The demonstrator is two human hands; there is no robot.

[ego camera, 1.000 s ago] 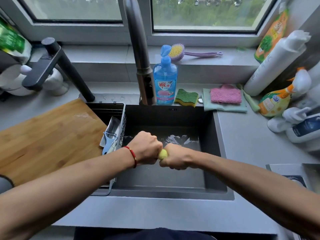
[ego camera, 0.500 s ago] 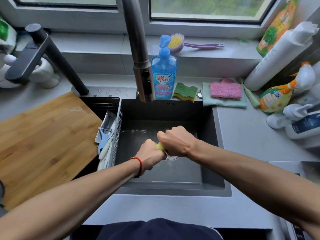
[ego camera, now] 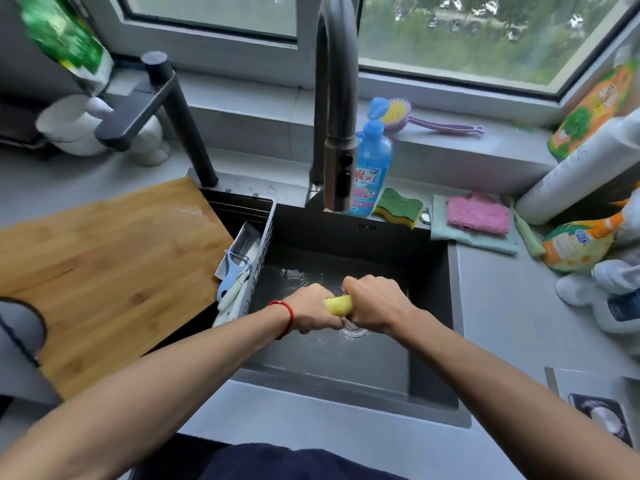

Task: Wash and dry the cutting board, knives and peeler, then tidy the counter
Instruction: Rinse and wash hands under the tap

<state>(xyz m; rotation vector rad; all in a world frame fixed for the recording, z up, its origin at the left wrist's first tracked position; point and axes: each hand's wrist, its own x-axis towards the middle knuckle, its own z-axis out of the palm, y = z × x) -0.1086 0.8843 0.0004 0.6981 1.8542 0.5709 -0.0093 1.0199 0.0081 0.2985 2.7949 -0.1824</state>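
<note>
At nine o'clock the cutting board (ego camera: 104,271) lies across the sink (ego camera: 429,341); peeler (ego camera: 232,271) beside it. Left hand (ego camera: 311,311) and right hand (ego camera: 375,306) both clench the yellow cloth (ego camera: 339,305); twisting opposite ways, low over the drain, should wring it best.

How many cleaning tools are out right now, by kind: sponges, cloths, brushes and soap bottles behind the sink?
Sponges: 1, green and yellow sponge behind the sink.
Cloths: 3, yellow cloth gripped by left hand and right hand; pink cloth on the pale green cloth.
Brushes: 1, purple brush on the sill.
Soap bottles: 1, blue soap bottle.
Total: 6
</note>
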